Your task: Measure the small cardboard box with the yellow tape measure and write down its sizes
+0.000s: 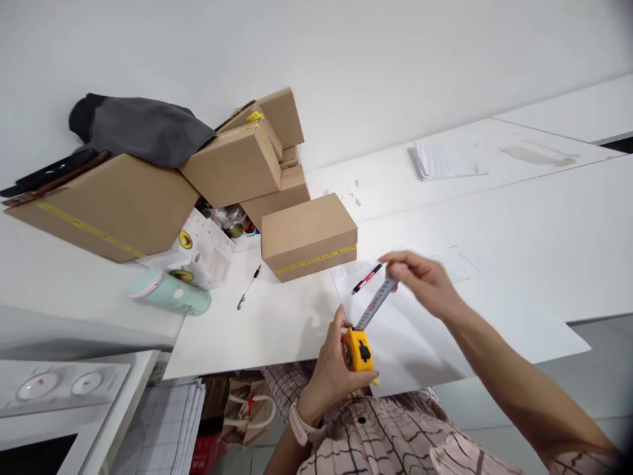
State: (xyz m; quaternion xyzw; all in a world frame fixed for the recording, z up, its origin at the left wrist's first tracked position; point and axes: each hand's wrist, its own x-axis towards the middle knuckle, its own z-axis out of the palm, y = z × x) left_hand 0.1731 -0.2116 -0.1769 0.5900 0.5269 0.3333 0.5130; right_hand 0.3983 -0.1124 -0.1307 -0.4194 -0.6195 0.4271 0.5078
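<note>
My left hand [332, 369] is wrapped round a yellow tape measure [357, 350] above the near edge of a white board [257, 330]. Its silver blade [376, 303] runs up and to the right. My right hand [420, 280] pinches the blade's far end, just above a white sheet of paper [445, 267]. A red pen [366, 278] lies on that paper, just left of my right hand. A brown cardboard box [307, 235] with yellow tape stands just beyond the pen.
A black pen [248, 287] lies on the board. To the left lie a mint green bottle [171, 292], a white carton [205, 249] and several stacked cardboard boxes [232, 165] with dark cloth [143, 128] on top. Folded papers [442, 160] lie at the far right.
</note>
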